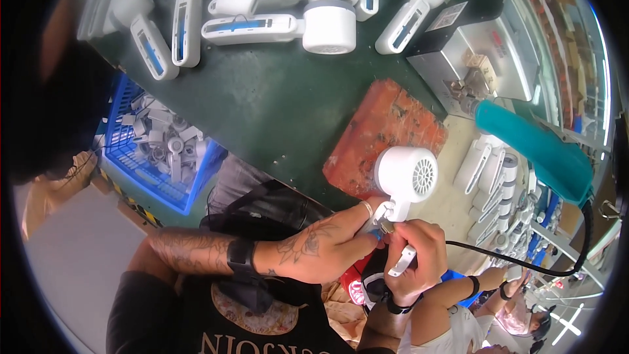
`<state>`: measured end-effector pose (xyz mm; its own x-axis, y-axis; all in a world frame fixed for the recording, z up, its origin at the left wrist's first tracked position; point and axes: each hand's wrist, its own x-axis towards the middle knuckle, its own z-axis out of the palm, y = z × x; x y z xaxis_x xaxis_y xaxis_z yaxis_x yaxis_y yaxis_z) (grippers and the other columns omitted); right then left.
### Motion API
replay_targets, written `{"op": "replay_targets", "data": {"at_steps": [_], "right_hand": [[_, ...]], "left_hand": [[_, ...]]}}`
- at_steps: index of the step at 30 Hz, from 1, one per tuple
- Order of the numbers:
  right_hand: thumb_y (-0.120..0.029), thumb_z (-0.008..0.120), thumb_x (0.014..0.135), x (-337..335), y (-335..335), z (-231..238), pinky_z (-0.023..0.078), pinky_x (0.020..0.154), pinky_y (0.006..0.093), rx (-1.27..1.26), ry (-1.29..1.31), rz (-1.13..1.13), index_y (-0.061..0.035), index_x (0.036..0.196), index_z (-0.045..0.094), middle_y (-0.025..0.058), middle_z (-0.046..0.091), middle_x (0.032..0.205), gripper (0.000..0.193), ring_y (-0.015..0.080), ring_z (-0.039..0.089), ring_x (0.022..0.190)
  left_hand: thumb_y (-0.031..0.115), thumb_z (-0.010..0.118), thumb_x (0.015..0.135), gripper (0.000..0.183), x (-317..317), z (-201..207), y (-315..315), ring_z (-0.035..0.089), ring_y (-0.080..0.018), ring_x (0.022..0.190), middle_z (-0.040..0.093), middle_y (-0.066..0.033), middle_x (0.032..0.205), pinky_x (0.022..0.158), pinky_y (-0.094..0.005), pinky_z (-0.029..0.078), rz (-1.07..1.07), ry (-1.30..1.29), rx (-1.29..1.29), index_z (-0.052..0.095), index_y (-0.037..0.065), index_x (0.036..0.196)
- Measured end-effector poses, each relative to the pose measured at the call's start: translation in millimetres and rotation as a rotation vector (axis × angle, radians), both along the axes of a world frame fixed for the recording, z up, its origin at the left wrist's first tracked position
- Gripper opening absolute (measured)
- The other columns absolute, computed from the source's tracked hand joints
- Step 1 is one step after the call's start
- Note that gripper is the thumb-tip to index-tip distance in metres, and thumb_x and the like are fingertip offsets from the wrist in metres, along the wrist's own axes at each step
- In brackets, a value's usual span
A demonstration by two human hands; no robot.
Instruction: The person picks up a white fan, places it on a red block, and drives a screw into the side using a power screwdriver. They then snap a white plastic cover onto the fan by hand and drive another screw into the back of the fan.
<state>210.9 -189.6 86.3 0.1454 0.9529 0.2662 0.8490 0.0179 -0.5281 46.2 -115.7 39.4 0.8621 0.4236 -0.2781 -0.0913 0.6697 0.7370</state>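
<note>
In front of me I hold a white hair dryer (pixel 413 174), its round grille turned to the right. My left hand (pixel 344 246) is closed around the dryer's lower part near the joint. My right hand (pixel 422 252) is closed as well, thumb and fingertips up against the dryer's neck. A narrow white plastic piece (pixel 402 261) with a small hole sticks out of the right fist. Between both hands sits a small metal-coloured part (pixel 388 227), mostly covered by fingers. Some blue shows beside the left fingertips. The hands hide the rest of the handle.
Several white dryers (pixel 329 26) with open handles lie at the far side of the green table (pixel 262 105). A worn red block (pixel 386 131) lies behind the held dryer. Right: a metal box machine (pixel 458 59), a teal cabled body (pixel 534 151). Left: a blue crate (pixel 190 200) of parts.
</note>
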Motion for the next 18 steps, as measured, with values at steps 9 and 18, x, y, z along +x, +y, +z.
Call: {"op": "replay_targets", "data": {"at_steps": [9,18], "right_hand": [[0.006,0.077,0.075,-6,2,7,0.049,0.058,0.0316,-0.026,-0.082,-0.025,-0.0033,0.098,0.071,0.0130,0.066,0.086,0.025,0.0241,0.062,0.067],[0.005,0.077,0.073,-10,5,15,0.050,0.058,0.0338,-0.068,-0.147,-0.003,-0.0050,0.099,0.071,0.0118,0.066,0.088,0.028,0.0270,0.064,0.068]], "left_hand": [[0.010,0.049,0.099,0.050,3,-5,-6,0.056,-0.0200,0.107,0.058,-0.0167,0.116,0.097,-0.0328,0.044,0.040,-0.013,-0.034,0.037,-0.005,0.145],[-0.003,0.042,0.097,0.053,1,-2,0,0.050,-0.0175,0.128,0.052,-0.0128,0.137,0.109,-0.0320,0.040,-0.062,0.005,0.054,0.034,-0.002,0.150]]}}
